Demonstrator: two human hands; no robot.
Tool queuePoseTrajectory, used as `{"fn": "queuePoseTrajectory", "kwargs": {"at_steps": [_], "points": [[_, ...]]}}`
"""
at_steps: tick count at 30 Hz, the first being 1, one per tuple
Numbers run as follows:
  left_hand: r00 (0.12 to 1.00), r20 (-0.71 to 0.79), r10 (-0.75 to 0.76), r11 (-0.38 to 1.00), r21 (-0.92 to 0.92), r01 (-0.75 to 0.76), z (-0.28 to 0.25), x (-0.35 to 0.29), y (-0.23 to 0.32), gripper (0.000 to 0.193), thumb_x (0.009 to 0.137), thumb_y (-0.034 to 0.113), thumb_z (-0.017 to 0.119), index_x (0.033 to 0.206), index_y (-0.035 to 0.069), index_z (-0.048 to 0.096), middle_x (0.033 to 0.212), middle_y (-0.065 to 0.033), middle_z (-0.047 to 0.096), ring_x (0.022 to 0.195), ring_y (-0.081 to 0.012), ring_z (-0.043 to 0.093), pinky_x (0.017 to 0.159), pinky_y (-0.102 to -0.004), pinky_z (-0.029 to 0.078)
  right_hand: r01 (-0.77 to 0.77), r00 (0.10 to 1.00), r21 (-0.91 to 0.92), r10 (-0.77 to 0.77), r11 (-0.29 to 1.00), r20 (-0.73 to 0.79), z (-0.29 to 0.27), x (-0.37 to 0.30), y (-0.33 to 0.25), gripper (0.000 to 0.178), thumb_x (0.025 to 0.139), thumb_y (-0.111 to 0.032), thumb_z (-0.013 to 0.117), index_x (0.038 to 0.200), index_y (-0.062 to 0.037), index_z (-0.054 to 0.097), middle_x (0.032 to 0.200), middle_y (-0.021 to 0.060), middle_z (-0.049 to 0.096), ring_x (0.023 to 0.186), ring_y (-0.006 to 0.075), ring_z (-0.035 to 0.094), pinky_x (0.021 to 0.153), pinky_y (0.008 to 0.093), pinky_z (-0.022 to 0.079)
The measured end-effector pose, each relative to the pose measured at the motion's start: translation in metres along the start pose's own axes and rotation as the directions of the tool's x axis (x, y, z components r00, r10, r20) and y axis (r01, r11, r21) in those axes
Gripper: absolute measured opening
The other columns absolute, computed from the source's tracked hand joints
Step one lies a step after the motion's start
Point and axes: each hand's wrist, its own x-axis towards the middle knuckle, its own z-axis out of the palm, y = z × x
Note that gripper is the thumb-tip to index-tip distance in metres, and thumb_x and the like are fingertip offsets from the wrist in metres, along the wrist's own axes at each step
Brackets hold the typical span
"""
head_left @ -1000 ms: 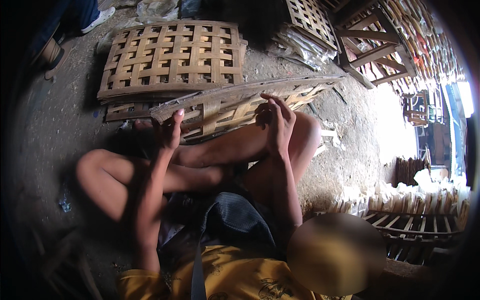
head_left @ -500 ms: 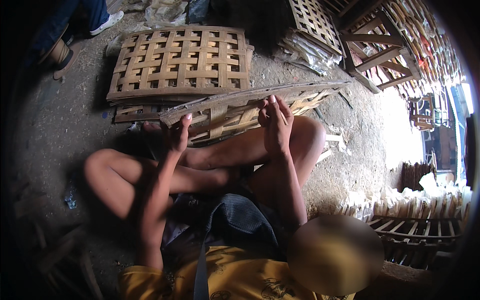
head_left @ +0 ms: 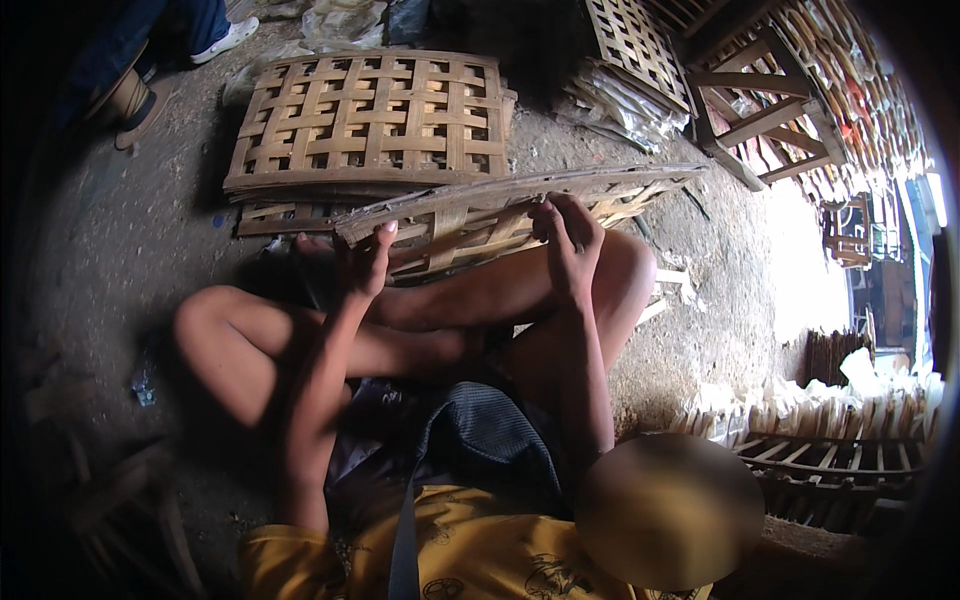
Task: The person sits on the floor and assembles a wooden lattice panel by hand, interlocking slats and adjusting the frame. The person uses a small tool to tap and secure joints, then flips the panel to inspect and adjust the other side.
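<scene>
Bamboo strips make up the woven panel (head_left: 500, 215) we hold tilted on edge over our crossed legs — its far side close to the stack of finished lattice mats (head_left: 370, 120) lying on the dirt floor (head_left: 120, 250). Our left hand (head_left: 365, 262) clasps the panel's near-left rim, thumb up, fingers curled behind. Our right hand (head_left: 570, 235) pinches a strip at the top edge — fingers pressed together. Wooden frames (head_left: 760, 90) stand at the floor's far-right corner.

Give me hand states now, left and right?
Left hand: closed on the near edge of the woven bamboo panel.
Right hand: closed, fingers gripping the same panel's strips.
</scene>
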Motion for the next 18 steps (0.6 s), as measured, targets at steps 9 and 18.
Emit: {"fn": "queuePoseTrajectory", "kwargs": {"at_steps": [9,18], "points": [[0.989,0.135,-0.068,0.977,-0.19,0.093,-0.008,0.007,0.003,0.048,0.093,0.046,0.059,0.12,0.007,0.065,0.12,-0.0067,0.066,0.115,-0.0253,0.054,0.101,-0.0452,0.028,-0.013,0.999,0.081,0.015,0.997,-0.032,0.01,0.003,0.005,0.019,0.098,-0.014,0.064,0.101,0.0044,0.067,0.083,0.0032,0.065,0.073,0.0089,0.056,0.067,0.0249,0.045],[0.982,0.156,-0.106,0.956,-0.256,0.144,-0.004,0.009,0.006,0.045,0.092,0.043,0.061,0.118,0.006,0.063,0.115,-0.0074,0.065,0.105,-0.0231,0.057,0.089,-0.0409,0.034,0.047,0.997,0.026,-0.045,0.999,-0.061,0.008,0.004,-0.001,0.02,0.099,-0.015,0.062,0.094,0.0039,0.066,0.079,0.0033,0.066,0.072,0.0073,0.057,0.066,0.0231,0.045]]}}
